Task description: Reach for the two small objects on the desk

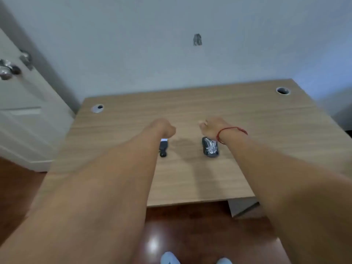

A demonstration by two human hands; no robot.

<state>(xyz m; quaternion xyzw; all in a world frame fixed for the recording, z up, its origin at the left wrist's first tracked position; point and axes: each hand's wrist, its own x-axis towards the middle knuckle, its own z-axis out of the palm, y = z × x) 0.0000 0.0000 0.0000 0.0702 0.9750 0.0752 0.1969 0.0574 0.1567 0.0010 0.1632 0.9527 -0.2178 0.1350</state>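
Both arms reach out over the wooden surface (247, 119), the left hand (163, 127) clenched and empty above a small black device (163, 148), the right hand (211, 127), whose fingers I cannot tell, above a dark plastic-wrapped packet (210, 148), so grasping seems next.

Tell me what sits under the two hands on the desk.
Below the left hand lies a small black device with a white end; below the right hand, a dark plastic-wrapped packet. Both rest on the wooden desk. The wrists cover their far ends.

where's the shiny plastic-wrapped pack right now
In the head view, the wrapped pack lies on the wooden desk right of centre, just below the right hand, across from a small black device.
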